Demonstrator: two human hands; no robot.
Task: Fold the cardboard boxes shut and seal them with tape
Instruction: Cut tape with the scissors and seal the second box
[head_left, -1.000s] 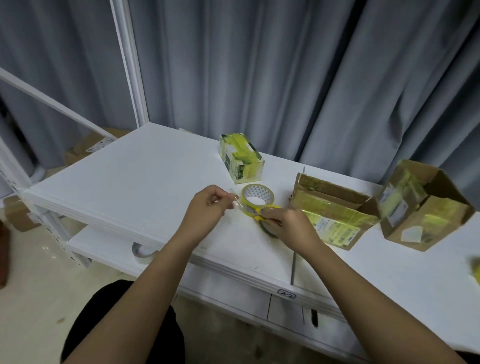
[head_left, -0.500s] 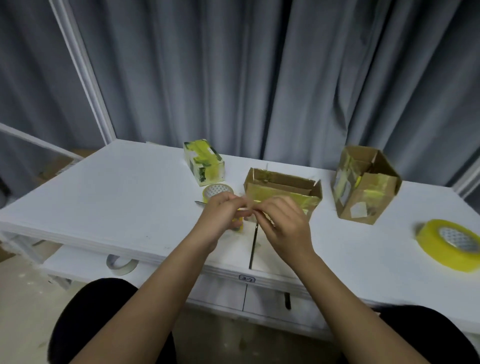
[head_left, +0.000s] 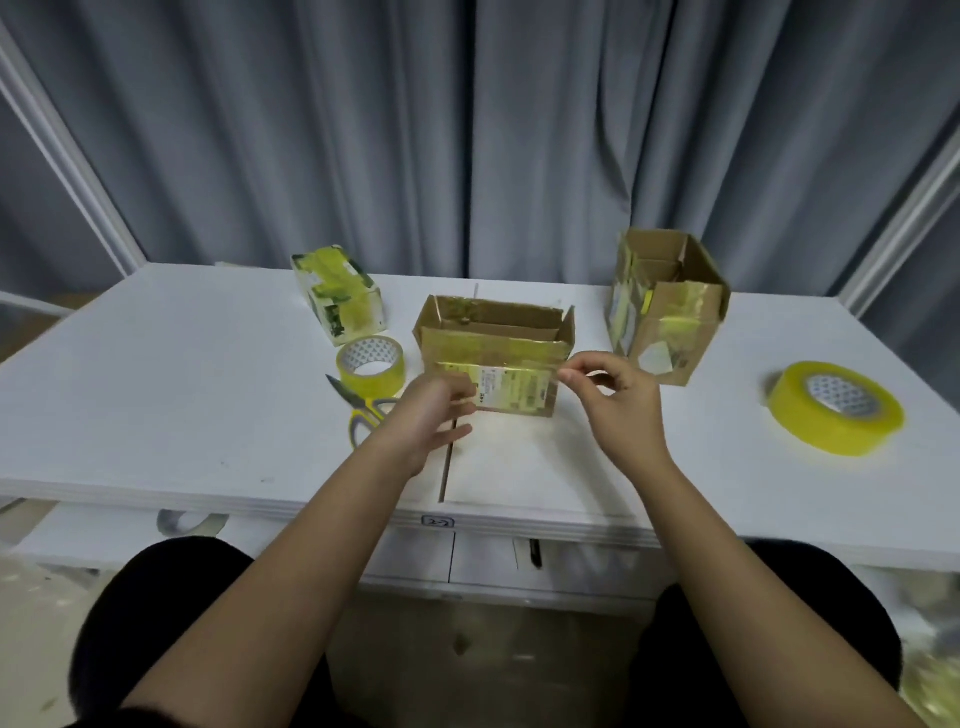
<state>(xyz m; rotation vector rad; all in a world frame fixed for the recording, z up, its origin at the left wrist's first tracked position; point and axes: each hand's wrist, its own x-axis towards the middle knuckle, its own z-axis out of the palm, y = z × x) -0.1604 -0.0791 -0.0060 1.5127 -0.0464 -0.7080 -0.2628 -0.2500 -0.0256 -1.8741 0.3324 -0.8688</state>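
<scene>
so i've got both hands up in the middle of the frame, right in front of the open box (head_left: 493, 353) sitting mid-tabletop (head_left: 156, 395). the left hand (head_left: 434, 415) and right hand (head_left: 613, 400) look like they're stretching a strip of clear tape between them across the box's near face, which is probably why they're held apart at about the box's width. the strip itself is basically invisible here, so that's my guess. right hand fingers (head_left: 569, 373) are pinched together at the box's right corner, looks like on the tape end. the left hand's fingers are curled near the box's lower left corner, but i can't tell whether they're actually holding anything. the box's long axis runs left to right across the frame, mouth facing up, flaps not folded down yet, so sealing the top isn't done. the small tape roll (head_left: 370, 365) and the yellow scissors (head_left: 366, 410) are parked just left of the box, touching or nearly so, handy for the next cut. a bigger tape roll (head_left: 836, 408) lies flat at the right edge, well apart. a second open box (head_left: 667, 306) stands upper right, tilted with its mouth up and toward me, and a small taped-up box (head_left: 340, 293) sits upper left, looking already sealed.
</scene>
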